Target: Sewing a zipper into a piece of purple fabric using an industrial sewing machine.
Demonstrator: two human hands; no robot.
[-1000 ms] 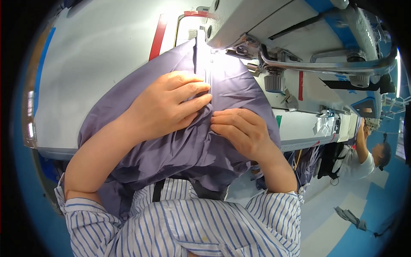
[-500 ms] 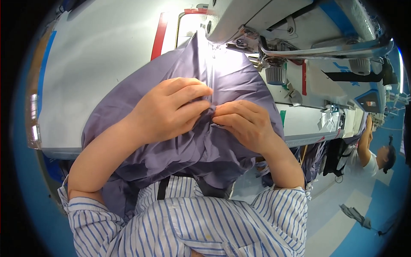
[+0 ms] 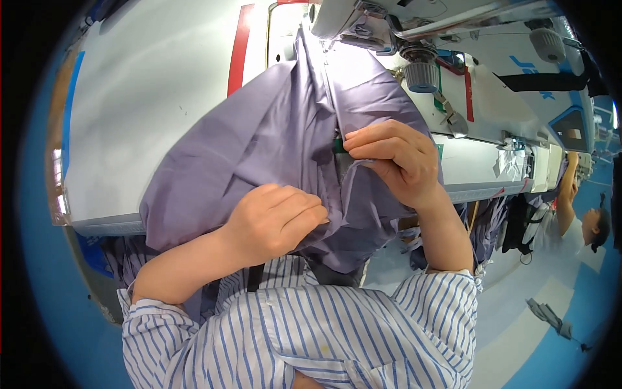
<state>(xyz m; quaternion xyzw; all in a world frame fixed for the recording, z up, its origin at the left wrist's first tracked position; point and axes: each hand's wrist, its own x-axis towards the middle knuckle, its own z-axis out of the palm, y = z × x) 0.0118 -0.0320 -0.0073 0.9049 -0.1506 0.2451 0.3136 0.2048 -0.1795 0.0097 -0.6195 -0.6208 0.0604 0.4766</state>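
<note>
A purple cloth (image 3: 227,149) is spread over the table and hangs over its front edge. Its far end lies under the needle area of a white sewing machine (image 3: 330,19), where a bright lamp shines. My left hand (image 3: 275,219) is closed on a fold of the cloth near the front edge. Farther off and to the right, my right hand (image 3: 395,159) pinches another edge of it. Between the hands the cloth parts in a gap, and a small bit of green shows beside my right fingertips. The tips of my left fingers are partly hidden in the folds.
The white table top (image 3: 155,84) carries a red strip (image 3: 240,52). A grey knob (image 3: 421,76) juts from the machine above the cloth's right side. Dark garments (image 3: 518,230) hang at the right, where a co-worker (image 3: 580,223) sits by another machine.
My hands were together on the cloth's middle line. The left has moved nearer to me, the right slightly away and rightward, and the cloth between them has opened.
</note>
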